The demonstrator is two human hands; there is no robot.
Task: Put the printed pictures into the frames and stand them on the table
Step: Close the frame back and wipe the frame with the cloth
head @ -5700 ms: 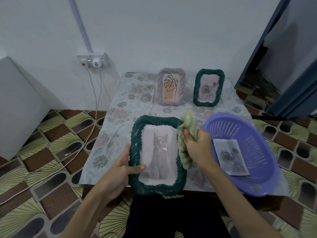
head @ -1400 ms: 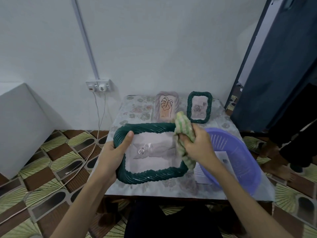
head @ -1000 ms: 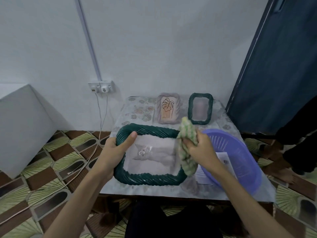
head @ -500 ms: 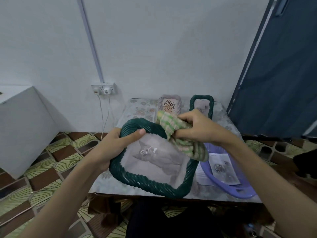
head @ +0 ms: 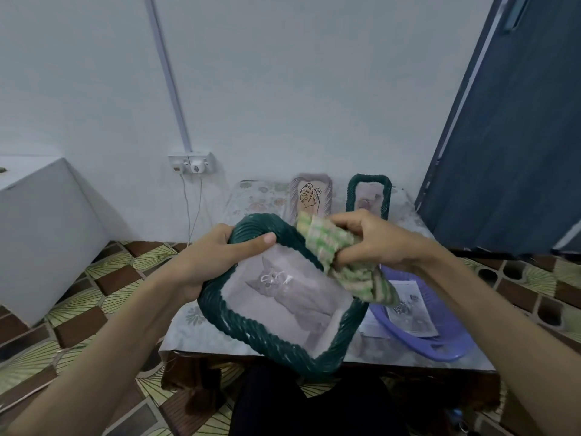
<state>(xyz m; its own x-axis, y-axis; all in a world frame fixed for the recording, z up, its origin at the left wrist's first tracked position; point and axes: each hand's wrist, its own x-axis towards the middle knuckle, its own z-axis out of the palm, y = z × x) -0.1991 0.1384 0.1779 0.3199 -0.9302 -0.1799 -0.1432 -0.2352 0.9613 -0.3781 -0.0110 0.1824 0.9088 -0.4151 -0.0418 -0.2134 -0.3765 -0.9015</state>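
My left hand [head: 217, 253] grips the upper left corner of a large dark green woven frame [head: 251, 336], held tilted above the table's near edge. Behind its glass is a grey cat picture [head: 292, 294]. My right hand [head: 374, 243] holds a bunched green checked cloth [head: 339, 256] against the frame's upper right edge. Two smaller frames stand at the back of the table: a pale one with a leaf drawing [head: 310, 194] and a dark green one [head: 369, 193]. A loose printed picture [head: 408, 309] lies in a purple basket [head: 440, 344].
The small table [head: 261, 193] has a floral cover and stands against a white wall. A wall socket with cables [head: 190, 163] is at the left, a white box [head: 41, 228] beyond it, a dark blue door [head: 515, 136] at the right. Patterned floor tiles surround it.
I have lifted the big frame off the table and turned it on a slant. My right hand with the cloth moved from the frame's right side up to its top right edge.
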